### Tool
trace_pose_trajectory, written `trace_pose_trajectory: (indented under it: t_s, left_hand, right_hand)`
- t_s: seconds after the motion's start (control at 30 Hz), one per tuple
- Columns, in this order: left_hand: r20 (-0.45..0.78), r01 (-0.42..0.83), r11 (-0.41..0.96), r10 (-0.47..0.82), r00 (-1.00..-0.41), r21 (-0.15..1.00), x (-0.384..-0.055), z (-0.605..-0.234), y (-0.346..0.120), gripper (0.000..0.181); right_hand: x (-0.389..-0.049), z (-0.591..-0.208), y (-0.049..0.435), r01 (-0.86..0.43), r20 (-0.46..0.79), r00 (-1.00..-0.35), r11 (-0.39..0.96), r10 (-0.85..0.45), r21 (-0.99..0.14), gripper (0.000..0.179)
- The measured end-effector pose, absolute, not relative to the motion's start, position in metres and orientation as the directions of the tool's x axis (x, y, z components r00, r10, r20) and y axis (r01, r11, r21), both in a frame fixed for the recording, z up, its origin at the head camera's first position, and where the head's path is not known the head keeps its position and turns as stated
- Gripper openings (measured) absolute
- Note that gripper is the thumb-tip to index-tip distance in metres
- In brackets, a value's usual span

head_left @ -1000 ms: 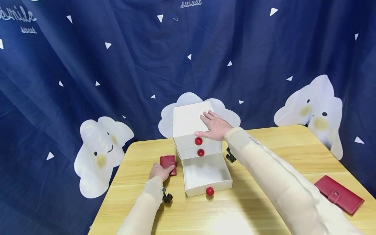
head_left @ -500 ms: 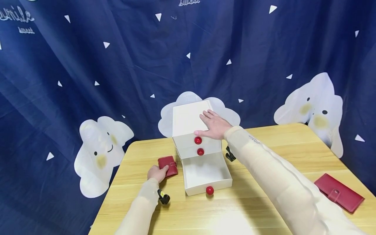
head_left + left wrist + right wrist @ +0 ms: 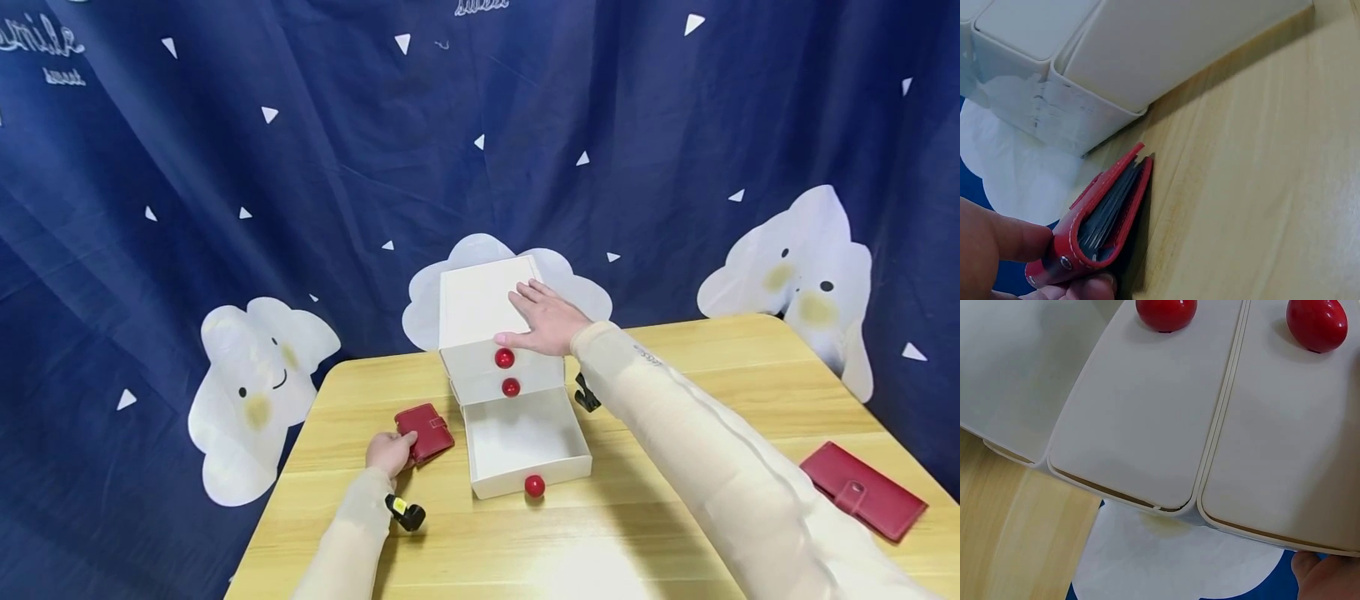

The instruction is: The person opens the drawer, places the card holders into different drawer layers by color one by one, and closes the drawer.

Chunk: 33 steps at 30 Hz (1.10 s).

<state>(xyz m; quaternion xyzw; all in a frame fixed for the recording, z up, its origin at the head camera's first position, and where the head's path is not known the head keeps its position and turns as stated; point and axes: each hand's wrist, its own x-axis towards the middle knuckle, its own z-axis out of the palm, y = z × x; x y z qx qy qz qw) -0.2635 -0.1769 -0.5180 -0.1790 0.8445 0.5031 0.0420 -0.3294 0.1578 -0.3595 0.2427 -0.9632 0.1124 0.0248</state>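
Observation:
My left hand (image 3: 388,454) pinches a small red card holder (image 3: 426,432), thumb on top, just left of the white drawer box (image 3: 487,304). The left wrist view shows this card holder (image 3: 1069,240) from its edge, with dark sleeves fanned between its covers and the thumb and fingers at its spine. On top of the drawer box my right hand (image 3: 549,322) rests with fingers spread. The lowest drawer (image 3: 525,433) is pulled out, its inside bare; the two drawers above it are closed. Round red knobs (image 3: 1166,311) mark the drawer fronts in the right wrist view.
A longer red wallet (image 3: 864,492) with a strap lies at the right side of the wooden table (image 3: 480,550). Behind the table hangs a dark blue curtain (image 3: 337,167) with white clouds. Black wrist cameras sit at both cuffs.
My left hand has drawn the card holder to the left and slightly nearer, away from the drawer box, and the card holder has turned a little. My right hand stays in place.

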Motion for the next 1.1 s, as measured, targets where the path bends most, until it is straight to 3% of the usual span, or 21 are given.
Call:
trace_pose_trajectory:
  t_s: [0.37,1.1]
  left_hand:
    - [-0.296,-0.358,0.242,-0.258,-0.920,0.902,-0.256,-0.517,-0.175,0.020]
    - [-0.206,-0.243,0.150,-0.229,-0.952,0.958,-0.241,-0.501,-0.178,0.028]
  right_hand:
    - [-0.331,-0.361,0.158,-0.462,0.101,-0.887,0.859,-0.451,-0.220,0.098]
    - [-0.330,-0.360,0.157,-0.464,0.094,-0.886,0.857,-0.455,-0.226,0.097]
